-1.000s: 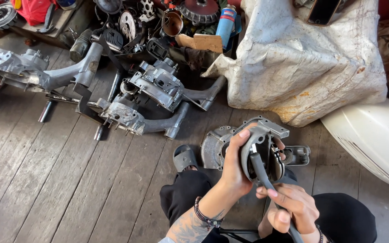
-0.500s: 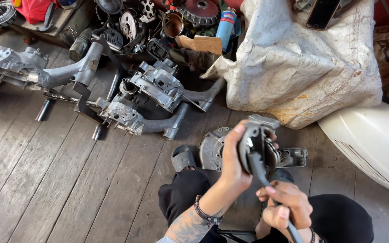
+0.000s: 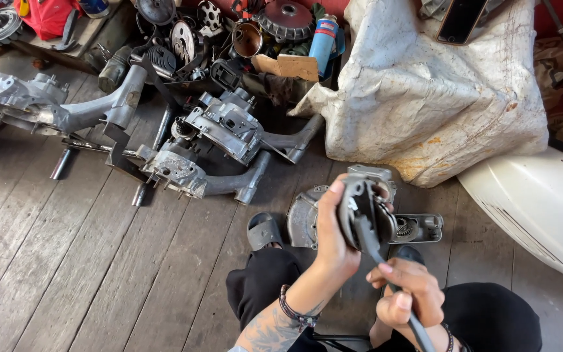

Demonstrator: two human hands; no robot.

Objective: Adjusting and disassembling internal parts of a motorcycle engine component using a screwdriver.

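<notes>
I see the dark metal engine part (image 3: pixel 360 212) held up above the lap, with my left hand (image 3: pixel 333 238) wrapped round its near side, fingers curled tight on the rim and the thumb side hidden behind it. A grey lever tool (image 3: pixel 376 254) runs from the part's lower face down into my right hand (image 3: pixel 408 296), whose fingers are closed round the shaft, just below the left fingertips. To work this well, I judge the left grip should stay firm and low on the part so it cannot twist, while the right hand pries in short, steady pulls with the tool seated square; a slip would send the shaft toward the left wrist. Just beyond the left fingers, on the wooden floor (image 3: pixel 86 261), lies a grey engine casing (image 3: pixel 307 218) with a geared arm (image 3: pixel 418 228) beside it. Farther off are more silver casings (image 3: pixel 223 130), a stained white sack (image 3: pixel 425 91) and a white curved panel (image 3: pixel 542 208).
</notes>
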